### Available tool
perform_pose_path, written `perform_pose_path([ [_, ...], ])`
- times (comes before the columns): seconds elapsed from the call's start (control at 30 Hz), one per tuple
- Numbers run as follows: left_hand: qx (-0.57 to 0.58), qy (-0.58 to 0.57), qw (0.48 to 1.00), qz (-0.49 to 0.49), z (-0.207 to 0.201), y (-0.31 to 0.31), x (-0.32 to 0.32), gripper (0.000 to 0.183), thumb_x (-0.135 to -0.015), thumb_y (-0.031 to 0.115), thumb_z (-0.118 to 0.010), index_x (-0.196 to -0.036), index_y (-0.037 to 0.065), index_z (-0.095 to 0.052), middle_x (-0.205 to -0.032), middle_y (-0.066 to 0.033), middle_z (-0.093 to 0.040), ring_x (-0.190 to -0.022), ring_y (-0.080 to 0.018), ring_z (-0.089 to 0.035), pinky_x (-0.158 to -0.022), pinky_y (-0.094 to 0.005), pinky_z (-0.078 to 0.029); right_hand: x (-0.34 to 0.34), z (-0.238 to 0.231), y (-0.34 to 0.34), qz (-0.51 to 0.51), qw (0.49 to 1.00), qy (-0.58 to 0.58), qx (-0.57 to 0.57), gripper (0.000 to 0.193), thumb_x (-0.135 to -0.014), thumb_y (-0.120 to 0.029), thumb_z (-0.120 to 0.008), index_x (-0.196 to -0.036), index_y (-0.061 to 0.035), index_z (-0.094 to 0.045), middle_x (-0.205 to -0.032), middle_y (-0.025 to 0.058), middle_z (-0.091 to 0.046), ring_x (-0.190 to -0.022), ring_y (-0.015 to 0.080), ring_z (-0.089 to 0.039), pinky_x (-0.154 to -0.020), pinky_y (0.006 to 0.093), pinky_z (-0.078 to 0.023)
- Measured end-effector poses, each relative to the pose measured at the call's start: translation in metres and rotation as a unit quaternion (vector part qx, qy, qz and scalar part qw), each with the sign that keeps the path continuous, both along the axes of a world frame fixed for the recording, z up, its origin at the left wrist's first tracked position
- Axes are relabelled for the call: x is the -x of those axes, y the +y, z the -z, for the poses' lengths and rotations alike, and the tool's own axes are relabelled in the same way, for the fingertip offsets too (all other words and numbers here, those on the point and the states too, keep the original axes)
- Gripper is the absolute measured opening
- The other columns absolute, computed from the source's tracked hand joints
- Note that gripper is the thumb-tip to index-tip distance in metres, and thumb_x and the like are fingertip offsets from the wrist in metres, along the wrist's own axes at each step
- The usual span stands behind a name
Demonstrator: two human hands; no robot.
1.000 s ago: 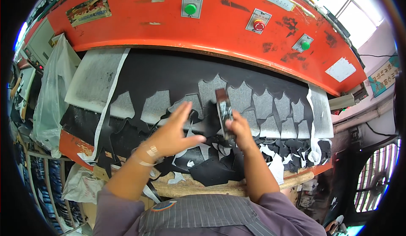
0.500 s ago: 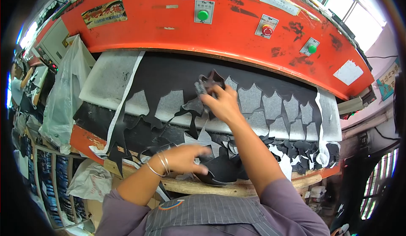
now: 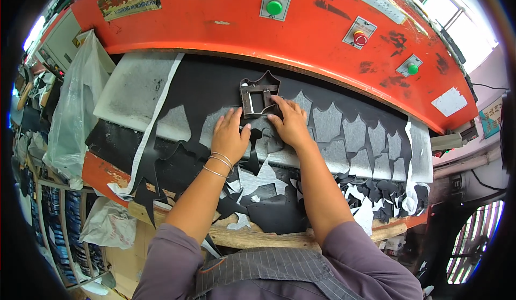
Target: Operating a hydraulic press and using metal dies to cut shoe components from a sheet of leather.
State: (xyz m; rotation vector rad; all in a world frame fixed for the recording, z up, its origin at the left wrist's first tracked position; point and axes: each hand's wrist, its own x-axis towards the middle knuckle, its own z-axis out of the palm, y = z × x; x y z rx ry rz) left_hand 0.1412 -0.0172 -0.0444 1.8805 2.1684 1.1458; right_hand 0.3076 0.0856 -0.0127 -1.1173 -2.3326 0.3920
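A dark metal cutting die [image 3: 264, 88] with a pointed top edge and an open middle lies flat on a black sheet of material [image 3: 209, 80]. My right hand [image 3: 291, 123] is at the die's right lower corner, its thumb and fingers closed on the edge. At the die's lower left, my left hand [image 3: 230, 138] rests with fingers stretched out over the sheet, close to the die. Gaps of cut-out shapes run along the sheet on both sides, showing the pale grey board [image 3: 134, 93] underneath.
An orange-red machine beam [image 3: 215, 23] with green buttons and a red knob [image 3: 360, 38] spans the far side. Black and grey scraps [image 3: 262, 181] lie near the wooden front rail [image 3: 258, 239]. A clear plastic bag [image 3: 75, 112] hangs at the left.
The die, tilted in my right hand before, now lies flat on the sheet. My left hand has moved forward from the scraps to beside the die.
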Motion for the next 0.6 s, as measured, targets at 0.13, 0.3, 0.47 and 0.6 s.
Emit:
perform_pose_path([
  [0.13,-0.002,0.008,0.999,-0.041,-0.002,0.006,-0.008,0.045,-0.091,0.027,-0.053,-0.128,0.0,-0.051,-0.123,-0.0255,-0.057,-0.122,-0.0344,-0.05,-0.109,-0.0435,-0.032,0.008,0.009,-0.002,0.052,0.996,0.03,-0.067,0.038,-0.079,-0.022,-0.07,-0.115,-0.0187,-0.062,-0.111,0.0127,-0.065,-0.114,0.0278,-0.055,-0.094,0.0413,-0.037],
  [0.3,0.019,0.02,0.996,-0.087,-0.004,0.009,-0.013,0.04,-0.094,0.025,-0.049,-0.126,0.002,-0.055,-0.121,-0.0199,-0.061,-0.121,-0.0303,-0.053,-0.107,-0.0421,-0.034,0.016,0.015,0.003,0.075,0.992,0.049,-0.086,0.029,-0.077,-0.022,-0.071,-0.105,-0.0179,-0.065,-0.101,0.0113,-0.068,-0.107,0.0269,-0.059,-0.09,0.0412,-0.039],
  [0.47,0.02,0.022,0.993,-0.114,-0.007,0.017,-0.012,0.036,-0.095,0.024,-0.049,-0.124,0.004,-0.058,-0.12,-0.0193,-0.061,-0.119,-0.0298,-0.054,-0.106,-0.0418,-0.036,0.022,0.013,0.007,0.073,0.99,0.063,-0.105,0.027,-0.077,-0.022,-0.071,-0.103,-0.0163,-0.065,-0.098,0.0089,-0.069,-0.104,0.0249,-0.06,-0.087,0.0409,-0.04],
  [0.6,0.017,0.02,0.993,-0.117,-0.008,0.017,-0.014,0.035,-0.094,0.022,-0.05,-0.123,0.005,-0.059,-0.12,-0.0197,-0.061,-0.117,-0.0304,-0.055,-0.105,-0.042,-0.037,0.019,0.01,0.001,0.086,0.988,0.055,-0.115,0.026,-0.077,-0.021,-0.07,-0.102,-0.0146,-0.065,-0.099,0.005,-0.069,-0.104,0.024,-0.06,-0.088,0.0406,-0.04],
])
